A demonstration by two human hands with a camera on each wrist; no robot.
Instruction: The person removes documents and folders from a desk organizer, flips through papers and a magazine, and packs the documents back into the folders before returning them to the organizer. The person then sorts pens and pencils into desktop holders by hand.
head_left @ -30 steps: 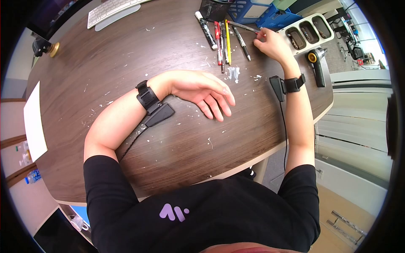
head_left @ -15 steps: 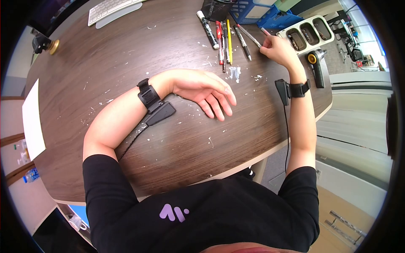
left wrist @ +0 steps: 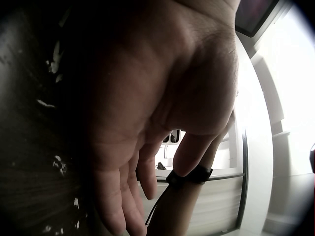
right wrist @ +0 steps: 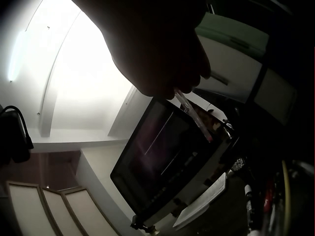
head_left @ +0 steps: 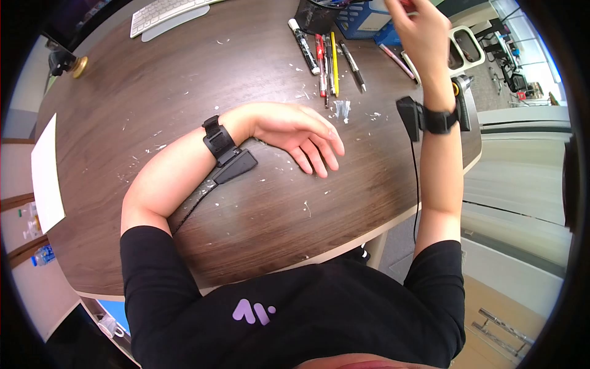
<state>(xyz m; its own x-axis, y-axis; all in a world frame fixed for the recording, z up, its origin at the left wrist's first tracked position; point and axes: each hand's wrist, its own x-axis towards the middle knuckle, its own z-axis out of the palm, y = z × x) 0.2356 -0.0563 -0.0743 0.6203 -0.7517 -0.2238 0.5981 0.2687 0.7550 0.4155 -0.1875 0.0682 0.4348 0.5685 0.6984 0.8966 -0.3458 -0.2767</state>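
My left hand (head_left: 298, 132) lies on its side on the wooden table, fingers loosely bent and holding nothing. Its palm fills the left wrist view. At the top edge of the head view my right hand (head_left: 423, 37) is raised above the table, partly cut off by the frame. In the right wrist view it is a dark shape pinching a slim clear pen (right wrist: 194, 116) with a reddish end. Left of that hand stands a black mesh pen cup (head_left: 316, 18) with pens in it. A pink pen (head_left: 397, 62) lies beneath the hand's left side.
On the table lie a black-and-white marker (head_left: 303, 46), a red pen (head_left: 320, 64), a yellow pencil (head_left: 334, 64) and a black pen (head_left: 352, 64). Behind are blue file holders (head_left: 362, 21). A white compartment tray (head_left: 470, 49) and a keyboard (head_left: 163, 15) stand farther out.
My right hand has lifted the clear pen off the table and carried it up towards the back. The pink pen is now more visible. My left hand has stayed put.
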